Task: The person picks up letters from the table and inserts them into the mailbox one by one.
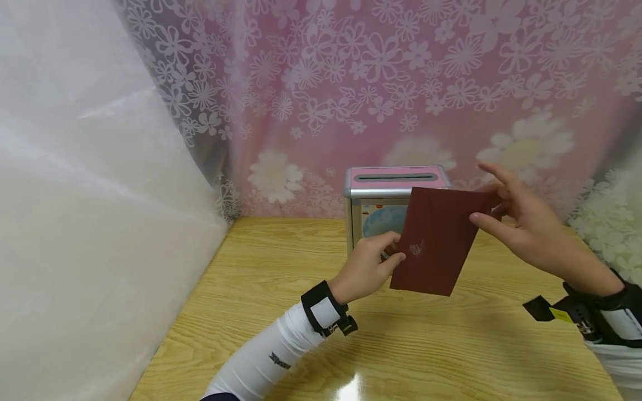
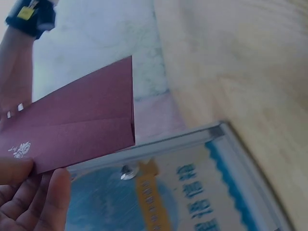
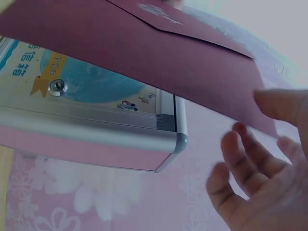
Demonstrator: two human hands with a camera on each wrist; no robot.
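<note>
A maroon envelope with a small silver print is held up in front of a letter box. My left hand pinches the envelope's left edge between thumb and fingers. At the upper right corner, my right hand holds it with the thumb on the near face and fingers behind, the index finger raised. In the right wrist view, the envelope's flap lies along its face. The box has a pink top with a long slot; the envelope hides much of its front.
A round lock and a blue picture panel are on the box's front. The box stands on a wood-grain table. Behind it hangs a pink floral curtain, with a white sheet at the left.
</note>
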